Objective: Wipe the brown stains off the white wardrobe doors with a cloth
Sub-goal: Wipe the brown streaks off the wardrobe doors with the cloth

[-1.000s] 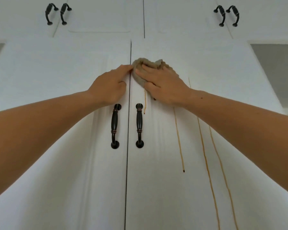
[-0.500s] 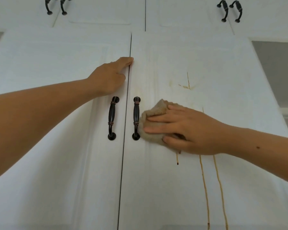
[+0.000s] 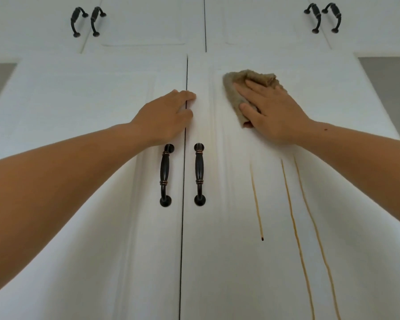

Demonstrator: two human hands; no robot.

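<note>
My right hand [image 3: 275, 112] presses a tan cloth [image 3: 236, 88] flat against the upper part of the right white wardrobe door [image 3: 229, 250]. Below the hand, three thin brown drip stains [image 3: 296, 227] run down this door; the shortest ends in a dark drop [image 3: 262, 239]. A faint yellowish smear [image 3: 211, 144] shows beside the right door handle. My left hand [image 3: 164, 116] rests on the left door [image 3: 79, 112], fingertips at the gap between the two doors, holding nothing.
Two dark metal handles [image 3: 165, 175] [image 3: 199, 174] flank the central gap. Upper cabinet doors carry handle pairs at top left [image 3: 86, 21] and top right [image 3: 323, 17]. Grey wall shows at both sides.
My right hand has swept the cloth from beside the door handle back up to the upper part of the right door. The left hand has stayed at the gap.
</note>
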